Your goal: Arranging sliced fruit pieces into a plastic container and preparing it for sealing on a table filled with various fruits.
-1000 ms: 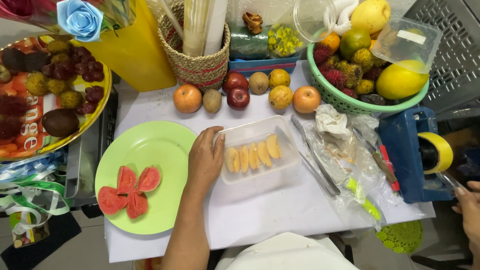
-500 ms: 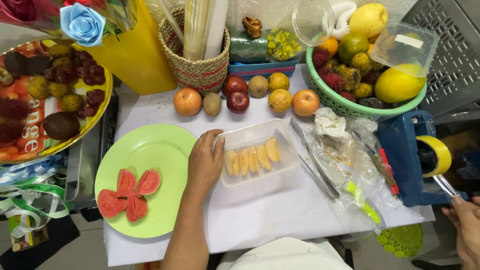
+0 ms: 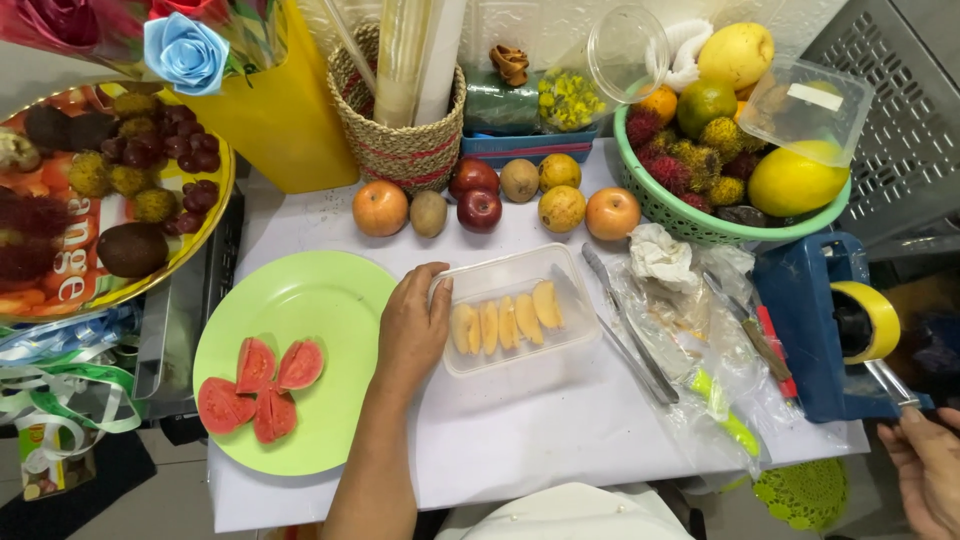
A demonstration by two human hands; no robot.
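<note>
The clear plastic tray (image 3: 520, 320) sits on the white-covered desk (image 3: 520, 440), just right of the green plate, with a row of pale orange fruit slices (image 3: 505, 322) lying side by side in it. The left hand (image 3: 412, 330) rests against the tray's left rim, its fingers (image 3: 436, 295) together and curled lightly over the edge, steadying it rather than lifting it. The step in hand looks like packing cut fruit: the tray is partly filled, with bare room still on its near and right sides.

The green plate (image 3: 320, 300) touches the hand's wrist side and carries four red-fleshed wedges (image 3: 262, 385) at its near edge. The right hand (image 3: 925, 475) is well apart at the lower right corner, near the blue tape dispenser (image 3: 815, 320) with its yellow roll; its fingers look loosely spread and hold nothing that shows.

A knife (image 3: 630, 330) lies just right of the tray beside crumpled plastic wrap (image 3: 690, 340). Any next move likely calls for keeping the tray steady so the slices stay in their row.
</note>
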